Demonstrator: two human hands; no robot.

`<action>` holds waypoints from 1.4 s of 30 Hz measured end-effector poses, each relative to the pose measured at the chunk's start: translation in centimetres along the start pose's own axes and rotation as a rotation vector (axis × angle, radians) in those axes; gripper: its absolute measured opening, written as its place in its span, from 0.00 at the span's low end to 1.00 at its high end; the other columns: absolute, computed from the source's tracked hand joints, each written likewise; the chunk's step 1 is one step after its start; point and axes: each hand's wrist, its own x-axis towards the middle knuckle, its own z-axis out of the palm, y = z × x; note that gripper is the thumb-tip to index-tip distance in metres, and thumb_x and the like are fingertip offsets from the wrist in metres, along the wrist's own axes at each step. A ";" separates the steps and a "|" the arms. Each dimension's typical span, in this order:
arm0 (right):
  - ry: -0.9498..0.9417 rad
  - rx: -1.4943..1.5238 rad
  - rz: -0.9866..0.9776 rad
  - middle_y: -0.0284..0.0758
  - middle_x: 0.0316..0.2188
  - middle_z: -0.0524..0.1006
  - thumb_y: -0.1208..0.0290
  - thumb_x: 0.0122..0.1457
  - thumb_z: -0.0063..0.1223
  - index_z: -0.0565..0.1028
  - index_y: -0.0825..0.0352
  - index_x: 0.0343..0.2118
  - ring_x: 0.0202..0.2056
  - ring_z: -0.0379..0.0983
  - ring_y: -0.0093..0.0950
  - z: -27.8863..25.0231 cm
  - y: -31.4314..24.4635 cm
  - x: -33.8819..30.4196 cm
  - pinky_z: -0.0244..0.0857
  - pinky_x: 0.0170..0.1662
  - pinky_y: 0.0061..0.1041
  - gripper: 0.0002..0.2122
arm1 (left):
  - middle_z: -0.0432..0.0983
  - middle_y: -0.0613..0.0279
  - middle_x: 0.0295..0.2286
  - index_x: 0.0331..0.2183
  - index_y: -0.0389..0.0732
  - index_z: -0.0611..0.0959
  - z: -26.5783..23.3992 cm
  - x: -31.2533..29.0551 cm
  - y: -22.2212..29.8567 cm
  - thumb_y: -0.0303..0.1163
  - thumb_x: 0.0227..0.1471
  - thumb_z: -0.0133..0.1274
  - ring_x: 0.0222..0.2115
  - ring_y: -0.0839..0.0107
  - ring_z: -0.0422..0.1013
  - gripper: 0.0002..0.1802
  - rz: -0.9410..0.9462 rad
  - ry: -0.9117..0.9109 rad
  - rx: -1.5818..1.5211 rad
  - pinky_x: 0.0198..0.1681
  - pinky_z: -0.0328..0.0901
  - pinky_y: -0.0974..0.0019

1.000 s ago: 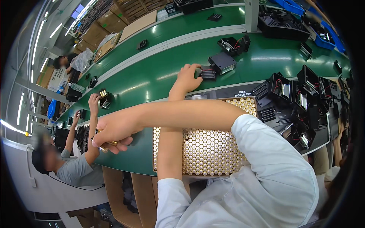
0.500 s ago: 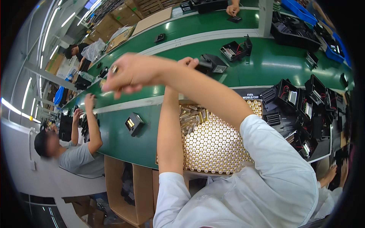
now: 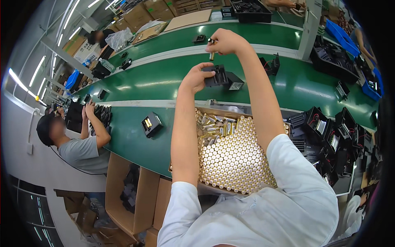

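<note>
My left hand (image 3: 195,78) is closed on a black battery holder (image 3: 215,76) with slots, raised over the green belt. Just above it, my right hand (image 3: 230,42) pinches batteries (image 3: 212,55), one hanging upright below the fingers; how many it holds I cannot tell. Right behind the holder, a black box (image 3: 235,82) rests on the belt. Under my forearms, upright gold-rimmed batteries (image 3: 234,162) fill a cardboard box, with several loose batteries (image 3: 220,126) lying on their sides at its far end.
A black box with batteries (image 3: 152,124) stands on the green table at left. Black cases with red wires (image 3: 325,127) crowd the right side. A co-worker (image 3: 78,142) sits at left. Black crate (image 3: 335,66) and blue bins (image 3: 342,38) stand far right; an open carton (image 3: 142,197) is below.
My right hand has swung from the far left back to beside my left hand. The battery holder now shows clearly in my left hand. The whole view has shifted slightly.
</note>
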 end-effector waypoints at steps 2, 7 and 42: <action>-0.069 -0.069 0.041 0.34 0.17 0.76 0.68 0.47 0.64 0.79 0.72 0.23 0.16 0.67 0.22 0.2 0.9 0.3 0.65 0.23 0.22 0.10 | 0.75 0.51 0.38 0.46 0.32 0.73 0.0 0.2 0.0 0.20 0.55 0.50 0.33 0.64 0.75 0.14 0.048 0.057 -0.035 0.39 0.72 0.64; 0.014 -0.270 -0.087 0.35 0.17 0.76 0.70 0.46 0.65 0.79 0.72 0.22 0.15 0.68 0.23 2.1 0.4 1.4 0.66 0.23 0.25 0.10 | 0.74 0.49 0.38 0.45 0.31 0.73 -2.2 2.3 -0.3 0.20 0.57 0.47 0.35 0.61 0.75 0.13 0.099 0.090 -0.273 0.39 0.73 0.60; -0.060 -0.005 0.043 0.36 0.18 0.77 0.70 0.48 0.56 0.80 0.68 0.22 0.20 0.70 0.28 6.4 -0.2 2.6 0.67 0.26 0.27 0.07 | 0.70 0.43 0.38 0.43 0.30 0.70 -1.7 0.1 1.8 0.17 0.49 0.52 0.37 0.56 0.72 0.17 0.169 0.403 -0.281 0.36 0.73 0.54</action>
